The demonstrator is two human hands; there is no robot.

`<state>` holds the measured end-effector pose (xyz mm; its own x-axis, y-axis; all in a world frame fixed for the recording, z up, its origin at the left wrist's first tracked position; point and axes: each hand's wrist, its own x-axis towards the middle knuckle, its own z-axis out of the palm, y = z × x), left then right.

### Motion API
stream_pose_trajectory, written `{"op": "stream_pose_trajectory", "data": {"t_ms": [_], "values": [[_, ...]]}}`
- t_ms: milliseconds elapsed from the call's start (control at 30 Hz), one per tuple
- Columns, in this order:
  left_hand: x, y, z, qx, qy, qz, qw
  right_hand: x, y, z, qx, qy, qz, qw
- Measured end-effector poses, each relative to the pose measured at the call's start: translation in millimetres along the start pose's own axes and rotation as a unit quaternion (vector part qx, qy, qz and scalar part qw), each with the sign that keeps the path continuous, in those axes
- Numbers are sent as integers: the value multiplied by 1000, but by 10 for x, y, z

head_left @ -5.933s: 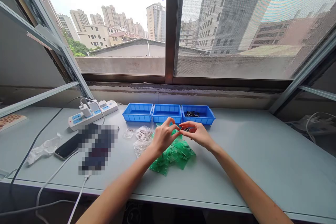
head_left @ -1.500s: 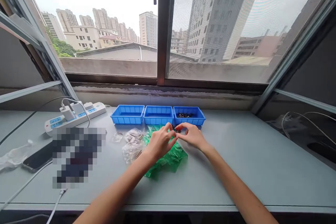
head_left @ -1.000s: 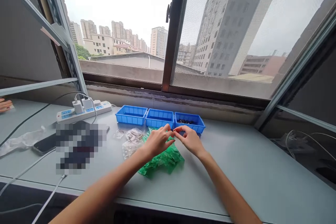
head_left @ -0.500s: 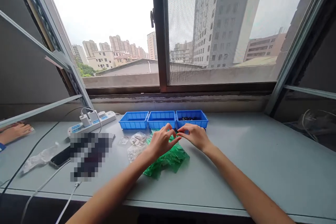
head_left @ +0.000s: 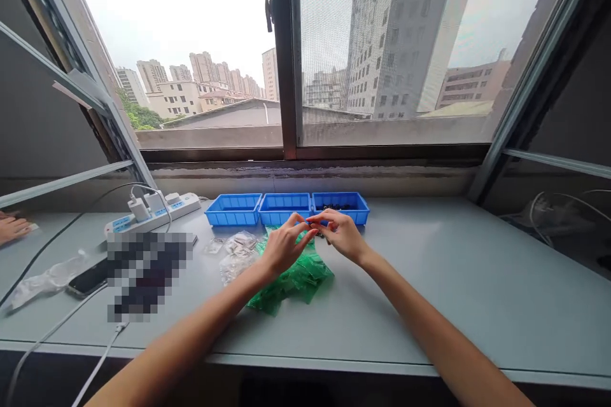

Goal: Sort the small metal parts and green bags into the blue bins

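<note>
My left hand (head_left: 284,245) and my right hand (head_left: 340,234) meet fingertip to fingertip above a heap of green plastic bags (head_left: 298,280). Both hands are closed in a pinch, and whatever sits between the fingers is too small to make out. Just beyond them stand three blue bins in a row: the left bin (head_left: 233,216), the middle bin (head_left: 285,216) and the right bin (head_left: 356,213). Small black parts (head_left: 334,206) lie in the right bin. Left of the green heap are clear plastic bags (head_left: 238,254) with pale contents.
At left, a white power strip (head_left: 153,215) with plugs lies behind a phone (head_left: 88,278) and a blurred-out dark object (head_left: 147,276). Crumpled clear plastic (head_left: 48,280) and cables run along that side. Another person's hand (head_left: 13,229) shows at the far left edge. A window rises behind the table (head_left: 429,267).
The view has shifted slightly, so the scene sits further left and higher. My fingertips have drawn closer together and now touch or overlap. The other person's hand shows less.
</note>
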<state>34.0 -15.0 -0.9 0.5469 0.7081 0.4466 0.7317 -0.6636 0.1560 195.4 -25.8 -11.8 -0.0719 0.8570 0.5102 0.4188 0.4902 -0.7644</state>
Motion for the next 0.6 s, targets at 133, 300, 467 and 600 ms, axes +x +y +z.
{"op": "stream_pose_trajectory", "data": {"t_ms": [133,300,467,600], "values": [[-6,-29,-32,-11,4,-15,1000,-22,-17,12,26,8,9,1000],[-20,-71,-41,-11,20,-14,1000,-30,-108,-4,-3,42,22,999],[-20,-106,-25,23,32,24,999,3,-185,25,30,50,50,997],[-30,-191,-4,40,91,63,993,35,-165,111,106,43,108,988]]}}
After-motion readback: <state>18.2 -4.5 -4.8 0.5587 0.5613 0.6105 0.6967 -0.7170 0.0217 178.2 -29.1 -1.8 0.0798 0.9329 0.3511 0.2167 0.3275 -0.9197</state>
